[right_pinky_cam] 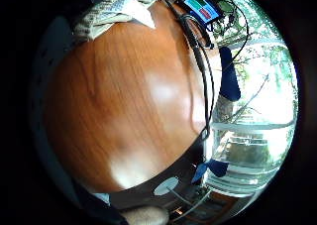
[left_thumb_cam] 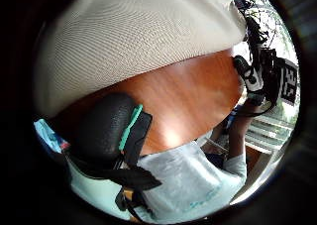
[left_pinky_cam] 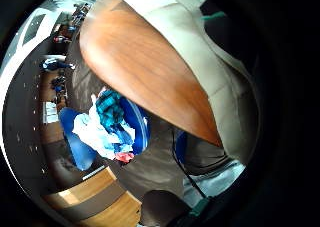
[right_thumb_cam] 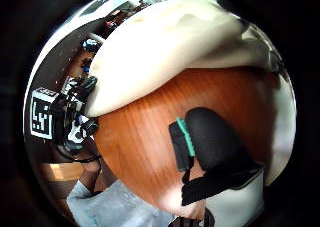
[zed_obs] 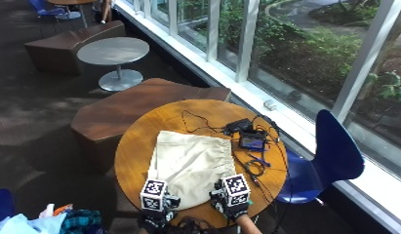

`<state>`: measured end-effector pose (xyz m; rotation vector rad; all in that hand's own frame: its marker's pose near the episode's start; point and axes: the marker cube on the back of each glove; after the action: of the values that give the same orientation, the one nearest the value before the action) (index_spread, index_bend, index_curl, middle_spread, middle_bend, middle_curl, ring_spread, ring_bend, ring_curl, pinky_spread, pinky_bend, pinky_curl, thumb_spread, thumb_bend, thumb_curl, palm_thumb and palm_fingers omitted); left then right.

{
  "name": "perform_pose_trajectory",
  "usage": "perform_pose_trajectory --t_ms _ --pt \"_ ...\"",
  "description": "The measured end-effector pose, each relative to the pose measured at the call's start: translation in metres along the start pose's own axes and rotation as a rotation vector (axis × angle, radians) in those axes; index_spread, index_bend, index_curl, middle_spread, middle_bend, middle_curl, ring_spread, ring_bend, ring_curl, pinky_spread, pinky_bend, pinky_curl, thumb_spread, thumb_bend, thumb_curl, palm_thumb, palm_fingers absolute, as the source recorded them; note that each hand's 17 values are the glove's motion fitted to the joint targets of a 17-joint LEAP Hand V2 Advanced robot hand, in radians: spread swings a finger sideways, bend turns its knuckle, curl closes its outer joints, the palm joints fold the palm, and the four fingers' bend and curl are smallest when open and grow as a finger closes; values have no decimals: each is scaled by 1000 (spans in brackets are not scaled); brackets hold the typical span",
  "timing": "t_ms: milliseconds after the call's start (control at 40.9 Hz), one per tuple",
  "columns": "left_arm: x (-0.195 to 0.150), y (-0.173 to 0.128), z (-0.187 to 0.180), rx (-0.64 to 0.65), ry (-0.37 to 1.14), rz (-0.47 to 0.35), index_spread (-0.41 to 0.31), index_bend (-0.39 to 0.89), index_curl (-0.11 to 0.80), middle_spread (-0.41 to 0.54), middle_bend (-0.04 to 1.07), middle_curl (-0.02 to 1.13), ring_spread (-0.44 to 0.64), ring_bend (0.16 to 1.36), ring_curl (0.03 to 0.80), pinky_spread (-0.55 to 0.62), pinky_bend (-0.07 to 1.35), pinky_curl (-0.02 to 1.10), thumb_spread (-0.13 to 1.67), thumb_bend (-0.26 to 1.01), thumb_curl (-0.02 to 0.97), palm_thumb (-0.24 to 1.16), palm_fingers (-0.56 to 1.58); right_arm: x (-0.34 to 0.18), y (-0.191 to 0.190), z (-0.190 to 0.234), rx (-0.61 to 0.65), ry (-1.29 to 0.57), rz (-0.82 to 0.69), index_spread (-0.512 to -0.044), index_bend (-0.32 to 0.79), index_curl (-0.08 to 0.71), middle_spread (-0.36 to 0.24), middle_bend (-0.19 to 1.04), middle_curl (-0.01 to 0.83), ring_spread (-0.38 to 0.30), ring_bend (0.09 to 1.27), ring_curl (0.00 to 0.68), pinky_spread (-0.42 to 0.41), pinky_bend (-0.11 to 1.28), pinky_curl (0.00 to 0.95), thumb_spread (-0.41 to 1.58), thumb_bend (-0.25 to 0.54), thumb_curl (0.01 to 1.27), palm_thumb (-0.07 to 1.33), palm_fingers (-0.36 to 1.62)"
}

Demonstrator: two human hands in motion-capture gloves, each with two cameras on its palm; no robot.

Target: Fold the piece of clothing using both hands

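We note the piece of clothing point(zed_obs: 190, 165), a cream garment with a gathered band at its far edge, lying spread flat on the round wooden table point(zed_obs: 138, 141). Its long axis runs near to far, from the person's edge of the table toward the window side. Both hands sit at its near end: the left hand point(zed_obs: 154, 204) at the near left corner, the right hand point(zed_obs: 231, 200) at the near right corner, each about equally close to the cloth, so neither has the advantage. In the left thumb side palm view the cloth point(left_thumb_cam: 138, 41) lies just beyond a black gloved thumb point(left_thumb_cam: 106, 126); in the right thumb side palm view the cloth point(right_thumb_cam: 165, 52) likewise lies just past that hand's thumb point(right_thumb_cam: 215, 142), with bare wood between. We cannot tell from any view whether either hand's fingers are curled, straight or pinching the hem. We judge the fold not yet begun; the garment extends away from both hands, so a near-to-far fold looks the natural move. To the right of the cloth lie a small device with a screen point(zed_obs: 252, 142) and tangled cables point(zed_obs: 255, 168); a blue chair point(zed_obs: 330, 156) stands beyond the table's right rim.
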<state>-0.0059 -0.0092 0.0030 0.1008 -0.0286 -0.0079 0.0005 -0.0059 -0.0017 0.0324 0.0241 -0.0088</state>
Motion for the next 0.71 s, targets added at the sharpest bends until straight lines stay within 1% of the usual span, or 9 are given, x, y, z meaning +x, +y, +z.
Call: perform_pose_trajectory --t_ms 73,98,147,269,318,416,489,562,709 --pt "-17 -28 -7 313 -140 -21 -73 184 72 -28 213 97 32 448 128 83 445 119 580 117 61 202 563 2 -12 2 64 46 -22 -228 192 75 -67 214 75 -46 276 71 55 458 133 587 276 100 426 427" --pt "-24 -39 -12 448 -210 -30 -95 235 101 -56 218 116 6 448 145 69 442 133 647 131 69 226 637 3 -15 3 87 67 -31 -251 276 115 -117 257 102 -85 305 91 42 406 132 651 320 117 487 591" --pt "-29 -42 -18 577 -291 -35 -126 265 137 -101 239 149 -38 455 168 48 431 149 759 162 88 279 739 3 -17 2 116 100 -45 -279 327 151 -160 270 127 -126 320 111 34 364 139 758 345 138 529 697" --pt "-10 -4 -25 471 -211 50 -215 307 208 -200 288 213 -206 500 221 -63 393 178 951 237 141 427 1077 -12 -17 -20 317 109 -120 -315 381 229 -229 308 193 -208 341 163 1 279 162 951 392 184 620 882" --pt "-12 4 -35 443 -172 92 -243 298 229 -238 336 250 -257 533 250 -108 356 193 986 255 165 481 1182 -21 -9 -39 380 127 -177 -314 354 242 -248 371 231 -251 396 196 -53 281 178 978 424 208 694 1121" --pt "-15 32 -57 287 -18 157 -279 275 265 -285 383 308 -324 584 302 -158 311 223 1038 255 196 532 1229 -5 18 -73 319 298 -223 -324 291 276 -267 430 286 -298 485 262 -134 278 216 1023 417 225 733 1269" --pt "-21 43 -89 227 32 190 -297 265 288 -308 401 335 -357 625 331 -185 279 237 1061 250 214 565 1254 -8 33 -96 249 170 -254 -333 256 294 -279 441 312 -321 531 301 -207 326 253 1045 390 228 733 1345" --pt "-33 37 -123 173 2 199 -308 255 309 -323 409 356 -381 657 352 -201 260 251 1076 243 231 594 1271 -3 24 -128 255 -16 -243 -341 219 307 -292 444 332 -328 577 332 -259 376 283 1058 362 232 733 1386" --pt "-43 -22 -170 98 6 172 -322 228 342 -340 407 384 -408 703 383 -226 240 279 1098 225 258 647 1267 24 -45 -153 273 -244 -106 -352 142 311 -297 469 367 -321 689 386 -319 430 323 1075 309 239 739 1401"
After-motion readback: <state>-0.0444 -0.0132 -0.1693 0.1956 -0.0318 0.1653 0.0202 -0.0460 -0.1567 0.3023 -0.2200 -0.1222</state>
